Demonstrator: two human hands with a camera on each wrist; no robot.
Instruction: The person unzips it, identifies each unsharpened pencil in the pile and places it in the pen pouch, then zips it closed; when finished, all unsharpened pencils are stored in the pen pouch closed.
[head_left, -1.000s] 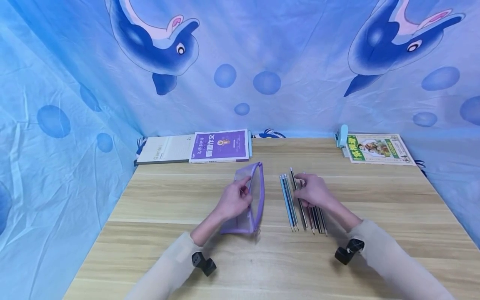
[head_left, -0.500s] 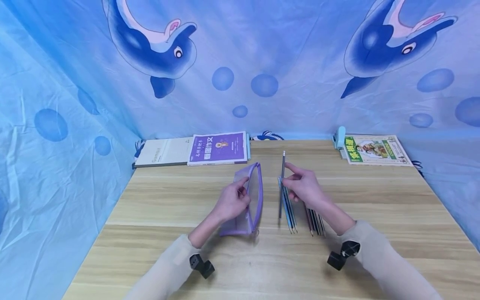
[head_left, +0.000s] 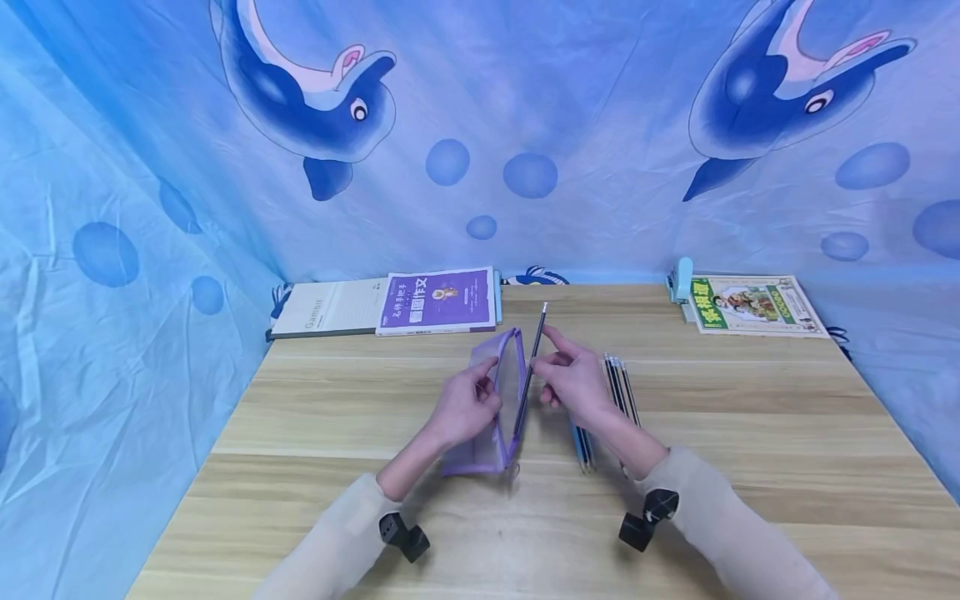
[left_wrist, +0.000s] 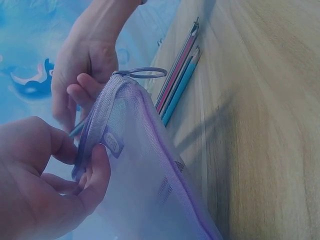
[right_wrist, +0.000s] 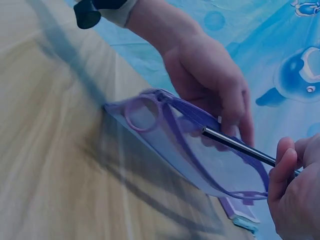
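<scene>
My left hand (head_left: 465, 404) pinches one edge of a purple zip pencil pouch (head_left: 474, 454) of pale see-through mesh, its mouth spread open. In the left wrist view, thumb and fingers hold the zip edge of the pouch (left_wrist: 140, 175). My right hand (head_left: 573, 379) pinches a dark pencil (head_left: 538, 332), white-capped end up, tilted along the pouch's mouth. From the right wrist, the lower end of the pencil (right_wrist: 240, 146) overlaps the opening. To the right lie blue pencils (head_left: 581, 446), partly hidden by the right hand, and several dark pencils (head_left: 621, 383).
At the back left lie a notepad (head_left: 326, 307) and a purple book (head_left: 438, 300). A magazine (head_left: 753, 307) and a light-blue stapler-like object (head_left: 681, 282) are at the back right. Blue dolphin-print cloth (head_left: 600, 225) hangs behind the wooden table (head_left: 337, 400).
My right hand has lifted the dark pencil from between the other pencils and carried it left to the pouch's mouth. The left hand and pouch have stayed put.
</scene>
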